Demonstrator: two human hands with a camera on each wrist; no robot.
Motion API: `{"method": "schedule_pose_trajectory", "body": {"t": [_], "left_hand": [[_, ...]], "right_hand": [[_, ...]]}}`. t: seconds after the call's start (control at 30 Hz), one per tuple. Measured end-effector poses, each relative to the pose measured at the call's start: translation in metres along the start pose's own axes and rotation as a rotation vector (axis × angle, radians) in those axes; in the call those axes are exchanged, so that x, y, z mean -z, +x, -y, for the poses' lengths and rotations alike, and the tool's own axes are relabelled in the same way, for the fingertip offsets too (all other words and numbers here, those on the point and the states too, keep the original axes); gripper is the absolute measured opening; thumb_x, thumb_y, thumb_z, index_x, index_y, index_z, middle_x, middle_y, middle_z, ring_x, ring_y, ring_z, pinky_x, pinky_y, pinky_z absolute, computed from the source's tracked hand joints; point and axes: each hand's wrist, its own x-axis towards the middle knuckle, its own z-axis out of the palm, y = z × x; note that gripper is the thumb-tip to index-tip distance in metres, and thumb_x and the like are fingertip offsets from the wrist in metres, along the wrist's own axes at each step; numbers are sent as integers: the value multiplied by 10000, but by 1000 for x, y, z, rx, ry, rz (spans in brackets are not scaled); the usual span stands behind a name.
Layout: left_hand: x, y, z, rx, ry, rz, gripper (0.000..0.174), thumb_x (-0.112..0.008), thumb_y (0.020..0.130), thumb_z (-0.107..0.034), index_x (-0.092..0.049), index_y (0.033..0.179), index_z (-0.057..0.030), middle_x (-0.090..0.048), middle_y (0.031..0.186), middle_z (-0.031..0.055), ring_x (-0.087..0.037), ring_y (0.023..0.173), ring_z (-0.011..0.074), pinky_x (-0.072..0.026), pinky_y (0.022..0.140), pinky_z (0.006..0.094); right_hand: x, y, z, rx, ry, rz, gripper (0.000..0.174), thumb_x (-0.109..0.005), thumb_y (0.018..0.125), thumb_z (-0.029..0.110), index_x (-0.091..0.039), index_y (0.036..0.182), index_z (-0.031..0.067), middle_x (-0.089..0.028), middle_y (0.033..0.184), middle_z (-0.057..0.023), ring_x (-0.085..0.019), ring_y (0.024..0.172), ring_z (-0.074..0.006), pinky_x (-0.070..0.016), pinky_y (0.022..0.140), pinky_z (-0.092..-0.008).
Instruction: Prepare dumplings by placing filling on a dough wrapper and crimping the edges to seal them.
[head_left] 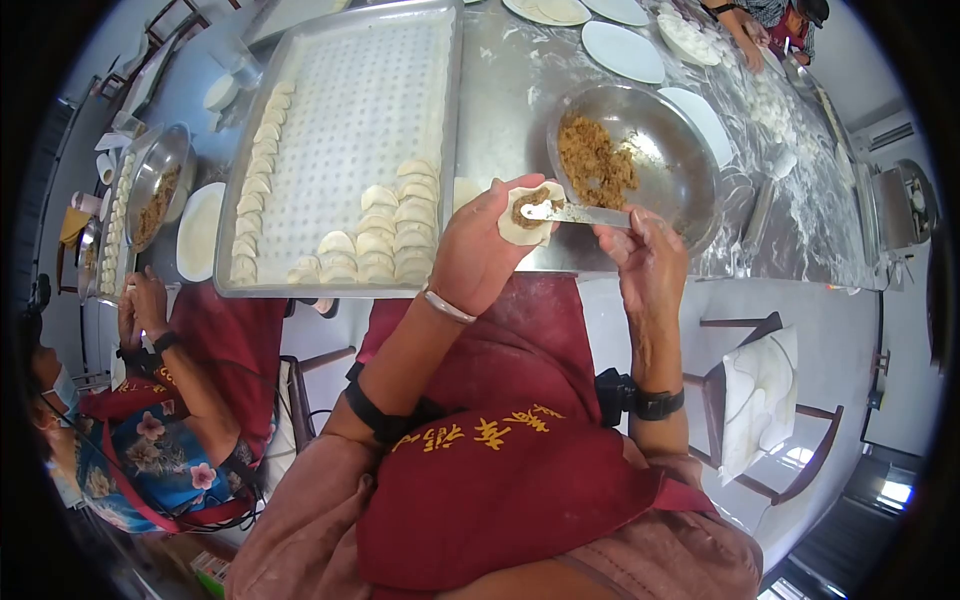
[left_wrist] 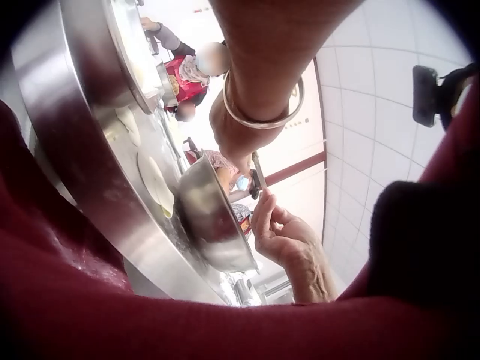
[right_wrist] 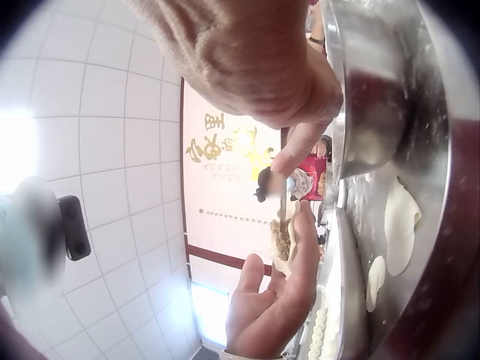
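In the head view my left hand [head_left: 485, 240] holds a round dumpling wrapper [head_left: 510, 228] in its fingers, palm up. Brown minced filling [head_left: 524, 208] lies in the wrapper's middle. My right hand [head_left: 648, 255] pinches the end of a flat metal filling spatula [head_left: 590, 214], whose pale tip presses into that filling. From the right wrist, the wrapper [right_wrist: 291, 259] stands bent along the left hand's [right_wrist: 274, 304] fingers. A steel bowl [head_left: 690, 185] with more filling [head_left: 592, 165] sits just beyond the right hand.
Left of the bowl is a large tray [head_left: 340, 110] with rows of folded dumplings [head_left: 375, 232]. White plates [head_left: 622, 52] and a floured surface [head_left: 790, 140] are at the back right. A second person's hands [head_left: 145, 305] are at work on the left, beside another filling bowl [head_left: 165, 165].
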Motion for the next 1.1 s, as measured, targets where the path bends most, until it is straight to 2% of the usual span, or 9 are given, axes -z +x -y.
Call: {"method": "schedule_pose_trajectory", "body": {"t": [0.13,0.2,0.27,0.7,0.83,0.93,1.0,1.07,1.1], "left_hand": [[0,-5,-8,-50,576,80,506,-274,1069,-319,-418,1327,92,-522,1305,200,-512,1231,289,-415,1060,440],[0,-7,-10,20,535,95,522,-265,1068,-331,-402,1336,95,-514,1318,204,-493,1258,295,-389,1091,464],[-1,-7,-11,170,42,64,526,-261,1068,-339,-407,1332,92,-519,1313,202,-496,1257,290,-395,1088,470],[-8,-5,-3,177,-120,-35,509,-280,1065,-339,-376,1346,75,-488,1355,198,-480,1276,307,-389,1095,477],[-10,-9,-4,152,-149,-104,521,-286,1064,-332,-360,1352,95,-484,1354,207,-468,1285,319,-373,1103,470],[-4,-7,-11,23,405,-1,521,-291,1065,-322,-346,1361,103,-473,1361,210,-462,1287,318,-360,1110,460],[0,-12,-8,36,408,10,519,-294,1065,-316,-339,1367,104,-463,1369,210,-462,1285,311,-358,1110,454],[1,-12,-5,126,-146,-76,517,-297,1064,-310,-334,1372,104,-452,1378,209,-464,1281,299,-361,1107,449],[0,-13,-5,133,-132,-74,517,-300,1064,-311,-335,1371,103,-449,1380,208,-464,1279,295,-362,1106,450]], "right_hand": [[7,1,1,37,-16,83,232,-548,936,83,-546,1056,-115,-649,911,-222,-709,745,-317,-614,664,-328],[15,4,1,61,-14,157,237,-554,947,99,-546,1062,-108,-649,921,-229,-709,767,-325,-613,687,-335],[20,1,2,89,-21,196,248,-566,957,121,-547,1071,-99,-651,930,-233,-707,788,-337,-611,712,-345],[47,14,17,269,337,157,239,-588,964,142,-576,1102,-53,-665,990,-162,-700,873,-337,-603,779,-365],[55,37,29,577,-802,-155,244,-601,951,126,-609,1078,-83,-666,939,-150,-712,800,-291,-594,760,-325],[44,23,41,497,-380,-170,258,-606,947,136,-611,1063,-93,-670,916,-167,-714,783,-279,-593,723,-315],[30,9,42,365,-264,-49,237,-587,947,116,-601,1067,-87,-672,924,-182,-715,775,-287,-594,671,-320],[22,-3,35,215,-96,155,228,-579,945,103,-594,1073,-85,-671,924,-190,-715,769,-295,-595,656,-322],[15,-7,29,157,-70,176,229,-573,941,86,-581,1080,-95,-665,920,-195,-715,759,-304,-597,632,-325]]}}
